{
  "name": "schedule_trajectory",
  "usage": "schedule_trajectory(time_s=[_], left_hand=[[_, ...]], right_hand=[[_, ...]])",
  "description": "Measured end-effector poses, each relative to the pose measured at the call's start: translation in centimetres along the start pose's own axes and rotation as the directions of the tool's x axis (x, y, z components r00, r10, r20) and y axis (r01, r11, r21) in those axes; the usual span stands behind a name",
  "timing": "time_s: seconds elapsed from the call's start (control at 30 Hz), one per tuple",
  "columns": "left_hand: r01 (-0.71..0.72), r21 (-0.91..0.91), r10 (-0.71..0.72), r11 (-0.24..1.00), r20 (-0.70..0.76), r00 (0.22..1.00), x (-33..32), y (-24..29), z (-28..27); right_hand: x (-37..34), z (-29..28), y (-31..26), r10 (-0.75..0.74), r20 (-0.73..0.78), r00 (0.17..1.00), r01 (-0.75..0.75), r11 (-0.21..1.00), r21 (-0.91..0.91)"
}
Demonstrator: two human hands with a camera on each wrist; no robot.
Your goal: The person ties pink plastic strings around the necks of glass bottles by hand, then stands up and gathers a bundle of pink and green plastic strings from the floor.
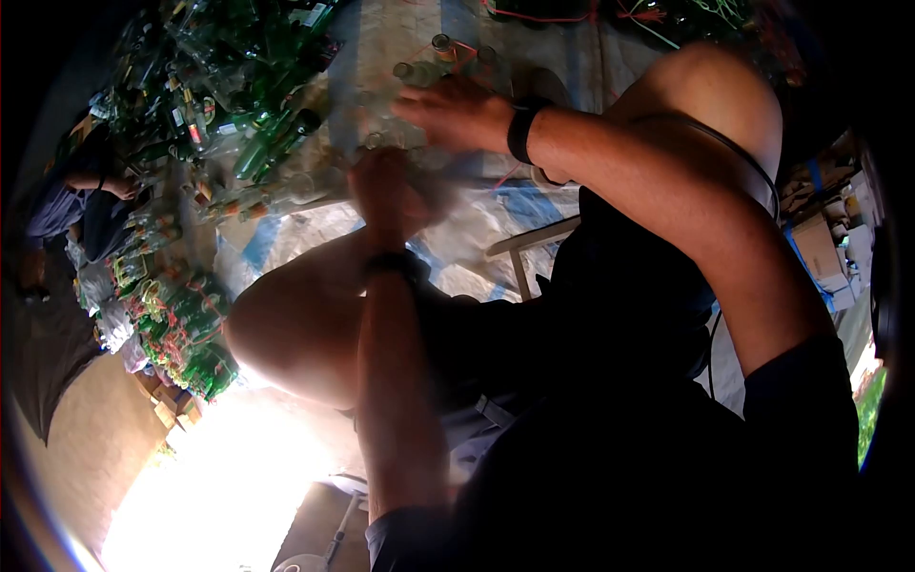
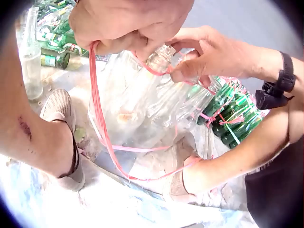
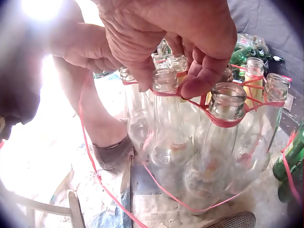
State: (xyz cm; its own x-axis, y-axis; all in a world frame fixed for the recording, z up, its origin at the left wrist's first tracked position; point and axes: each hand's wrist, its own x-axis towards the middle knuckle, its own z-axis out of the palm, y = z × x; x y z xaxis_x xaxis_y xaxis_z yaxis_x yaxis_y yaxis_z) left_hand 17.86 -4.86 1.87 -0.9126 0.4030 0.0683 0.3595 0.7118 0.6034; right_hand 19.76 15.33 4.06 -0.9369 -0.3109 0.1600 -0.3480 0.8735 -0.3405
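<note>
Red twine (image 2: 98, 95) hangs from the curled left hand (image 2: 133, 23).

Loose green glass bottles (image 1: 272, 143) lie heaped at the far left, with 1 person in dark clothing (image 1: 67, 195) beyond them on the left. Tied green bottle bundles (image 1: 200, 310) sit nearer on that side. Flattened brown cardboard (image 1: 818, 250) is at the right; a blue-and-white striped sheet (image 1: 315, 229) covers ground.
</note>
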Motion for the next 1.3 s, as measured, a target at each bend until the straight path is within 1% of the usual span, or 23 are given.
schedule_trajectory(time_s=[0.07,0.17,0.27,0.33,0.4,0.47,0.57,0.63,0.7,0.77,0.83,0.87,0.93,0.97,1.0,1.03,1.07,1.1,1.13,1.17,1.23,1.27,1.3], left_hand=[[0.055,-0.082,-0.056,0.995,-0.019,0.998,-0.3,0.3,0.0],[-0.038,-0.097,0.028,0.995,-0.106,0.994,-1.0,-1.2,1.5],[0.101,-0.079,-0.114,0.992,-0.171,0.979,-1.4,-2.1,2.9],[0.242,-0.107,-0.255,0.964,-0.129,0.958,-1.5,-1.9,3.0],[0.266,-0.029,-0.268,0.963,-0.128,0.955,-1.6,-1.3,3.0],[0.29,0.049,-0.283,0.956,-0.125,0.951,-1.6,-1.2,2.9],[0.202,-0.091,-0.214,0.975,-0.143,0.966,-2.1,-3.2,3.9],[0.21,-0.342,-0.26,0.916,-0.107,0.96,-2.3,-4.0,4.5],[0.189,-0.302,-0.227,0.935,-0.099,0.969,-2.6,-4.2,4.6],[0.168,-0.26,-0.196,0.951,-0.086,0.977,-3.3,-3.7,4.6],[0.096,-0.5,-0.176,0.861,-0.116,0.977,-4.3,-3.8,5.0],[0.096,-0.5,-0.177,0.861,-0.119,0.977,-4.2,-3.9,5.2],[0.273,-0.732,-0.359,0.624,0.042,0.932,-3.6,-5.6,6.2],[0.265,-0.734,-0.357,0.625,0.032,0.933,-3.5,-5.6,6.3],[0.165,-0.439,-0.211,0.883,-0.058,0.976,-3.7,-4.9,6.3],[0.036,-0.074,-0.043,0.997,-0.087,0.995,-3.8,-4.3,6.3],[0.036,-0.077,-0.043,0.996,-0.097,0.994,-3.8,-3.8,6.2],[0.039,-0.374,-0.105,0.927,-0.157,0.982,-3.9,-3.9,6.5],[0.014,-0.637,-0.18,0.771,-0.195,0.964,-4.0,-4.1,6.8],[0.011,-0.64,-0.185,0.768,-0.205,0.961,-4.1,-4.4,7.0],[-0.163,-0.282,0.092,0.946,-0.248,0.964,-4.1,-4.7,6.9],[-0.164,-0.282,0.089,0.945,-0.26,0.962,-4.0,-4.8,6.8],[-0.047,-0.445,-0.045,0.894,-0.194,0.98,-3.9,-4.4,6.4]], right_hand=[[-0.1,-0.1,-0.1,0.004,-0.01,1.0,-0.003,0.999,0.039],[0.1,0.8,0.4,0.0,0.006,1.0,-0.001,0.998,0.064],[0.0,0.8,0.4,-0.028,-0.032,0.999,0.03,0.998,0.055],[0.1,0.6,0.5,-0.037,0.009,0.999,0.036,0.998,0.051],[-0.1,1.2,1.0,-0.042,0.049,0.998,0.04,0.998,0.047],[-0.3,3.4,1.7,-0.049,-0.101,0.994,0.057,0.995,0.085],[-0.2,2.6,1.4,-0.018,-0.013,1.0,0.02,0.995,0.093],[0.0,2.0,1.3,-0.009,0.016,1.0,0.007,0.995,0.101],[0.1,1.5,1.0,0.002,0.048,0.999,-0.007,0.994,0.109],[0.0,1.1,0.6,0.005,-0.065,0.998,0.006,0.986,0.165],[-0.1,1.7,0.8,-0.005,-0.1,0.995,0.021,0.988,0.156],[-0.1,1.9,0.9,-0.015,-0.139,0.99,0.035,0.989,0.145],[-0.1,1.3,0.7,-0.004,-0.101,0.995,0.019,0.988,0.15],[0.0,1.0,0.6,0.01,-0.062,0.998,0.0,0.988,0.155],[0.1,0.8,0.5,0.001,-0.065,0.998,0.009,0.989,0.15],[0.1,0.7,0.4,0.013,-0.036,0.999,-0.008,0.993,0.118],[0.1,0.6,0.3,0.026,-0.007,1.0,-0.025,0.996,0.084],[0.1,0.2,0.1,0.016,-0.008,1.0,-0.015,0.997,0.076],[0.0,-0.2,-0.1,0.027,-0.021,0.999,-0.025,0.997,0.072],[-0.2,-0.6,-0.4,0.038,-0.032,0.999,-0.036,0.997,0.071],[-0.7,-1.5,-0.3,0.003,0.015,1.0,-0.004,0.999,0.053],[-1.0,-2.0,-0.3,-0.021,0.057,0.998,0.019,0.999,0.039],[-1.5,-2.1,-0.2,-0.032,0.056,0.998,0.03,0.999,0.033]])
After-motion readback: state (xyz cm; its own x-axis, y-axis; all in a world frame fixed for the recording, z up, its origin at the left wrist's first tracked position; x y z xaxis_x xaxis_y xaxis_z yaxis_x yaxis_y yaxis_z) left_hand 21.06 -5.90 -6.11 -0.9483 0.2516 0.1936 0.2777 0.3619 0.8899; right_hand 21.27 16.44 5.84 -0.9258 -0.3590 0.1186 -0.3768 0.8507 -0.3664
